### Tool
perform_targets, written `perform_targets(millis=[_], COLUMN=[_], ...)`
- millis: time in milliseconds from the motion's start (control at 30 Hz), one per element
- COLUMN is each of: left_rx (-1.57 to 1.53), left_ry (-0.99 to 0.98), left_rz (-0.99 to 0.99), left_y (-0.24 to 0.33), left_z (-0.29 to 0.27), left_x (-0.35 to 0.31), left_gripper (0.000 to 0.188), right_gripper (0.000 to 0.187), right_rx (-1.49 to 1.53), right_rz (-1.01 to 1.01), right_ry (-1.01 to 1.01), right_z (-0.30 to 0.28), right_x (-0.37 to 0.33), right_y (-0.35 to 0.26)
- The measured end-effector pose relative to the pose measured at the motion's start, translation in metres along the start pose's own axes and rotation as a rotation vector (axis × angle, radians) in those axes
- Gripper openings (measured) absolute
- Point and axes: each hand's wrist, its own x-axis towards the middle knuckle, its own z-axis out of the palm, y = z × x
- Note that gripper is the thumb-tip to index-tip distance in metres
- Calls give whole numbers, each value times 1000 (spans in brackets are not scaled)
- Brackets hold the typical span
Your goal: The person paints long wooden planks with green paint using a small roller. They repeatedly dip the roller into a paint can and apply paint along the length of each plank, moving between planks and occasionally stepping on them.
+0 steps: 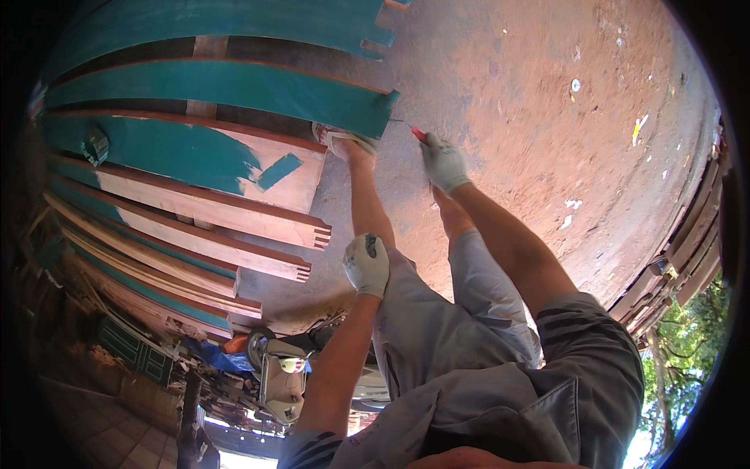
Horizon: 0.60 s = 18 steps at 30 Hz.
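Observation:
My right hand (445, 164), in a pale work glove, is closed round the red handle of a paint roller (419, 134). Its thin metal rod reaches the right end of a teal-painted board (234, 84), where the roller head blends into the same teal. My left hand (366, 266), gloved too and darkly stained near the fingertips, lies curled by my left knee with nothing seen in it. Nearer me is a partly painted board (293, 148), teal on its left and bare pinkish wood on its right, with one separate teal patch. A paint can (95, 146) stands on its left part.
More long boards (211, 197), some with notched ends, lie in a row at the left on crosspieces. My sandalled foot (351, 145) is beside the board ends. A parked motor scooter (281, 383) is at the lower left. Stacked timber (680, 266) edges the reddish ground (547, 141) at the right.

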Motion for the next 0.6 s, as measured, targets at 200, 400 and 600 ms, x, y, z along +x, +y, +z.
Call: perform_targets(millis=[200,400,600], left_rx=[26,133,116], left_ry=[-53,-135,-190], left_rz=[37,148,240], left_y=[-17,-81,-117], left_z=[-7,3,-36], left_x=[-43,-48,-14], left_gripper=[22,24,24], right_gripper=[35,37,40], right_rx=[245,396,414], right_rz=[360,497,594], right_ry=[-18,136,224], right_z=[96,111,145], right_x=[-45,-7,-35], right_y=[-75,-117,-152])
